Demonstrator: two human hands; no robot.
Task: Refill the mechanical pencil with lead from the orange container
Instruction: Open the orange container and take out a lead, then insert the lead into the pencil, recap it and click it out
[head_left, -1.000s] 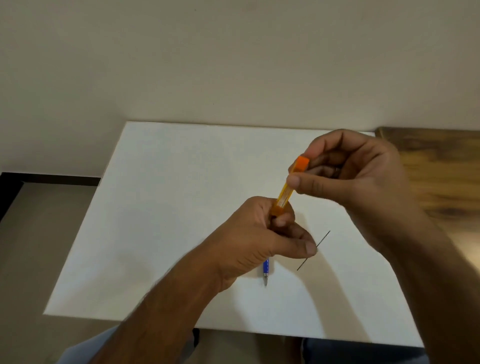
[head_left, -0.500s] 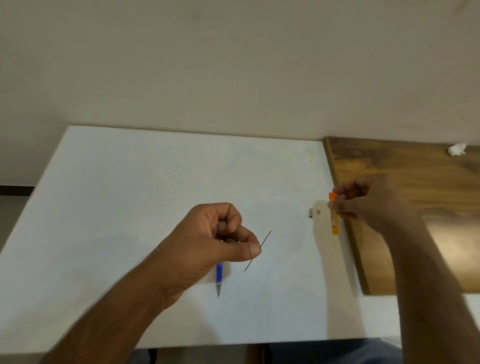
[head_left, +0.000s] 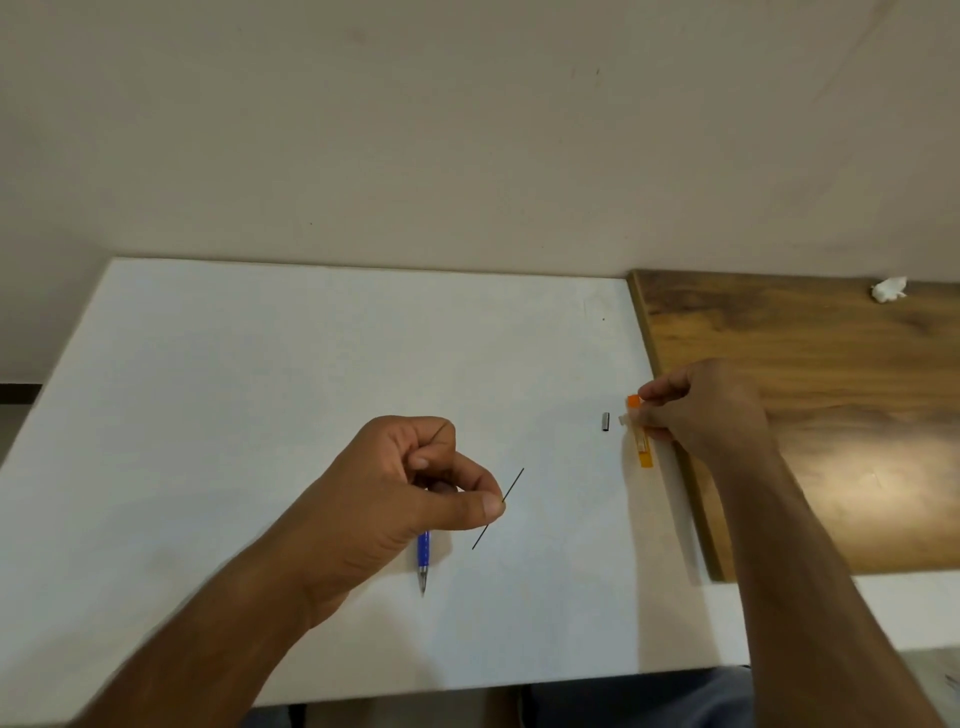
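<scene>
My left hand (head_left: 410, 493) hovers over the middle of the white table (head_left: 260, 415) and pinches a thin black lead (head_left: 511, 486) between thumb and forefinger. The blue mechanical pencil (head_left: 424, 553) sticks out from under that hand, tip toward me; whether the lower fingers hold it is hidden. My right hand (head_left: 701, 410) is at the table's right edge, fingertips closed on the upper end of the orange lead container (head_left: 643, 452), which rests low against the surface. A small dark cap (head_left: 605, 422) lies just left of the container.
A brown wooden surface (head_left: 805, 415) adjoins the white table on the right, with a crumpled white scrap (head_left: 889, 289) at its far end. A plain wall runs behind. The white table's near edge is close to my lap.
My right hand has carried the orange container away from my left hand, rightward and down to the table's right edge. The left hand still pinches the lead over the pencil.
</scene>
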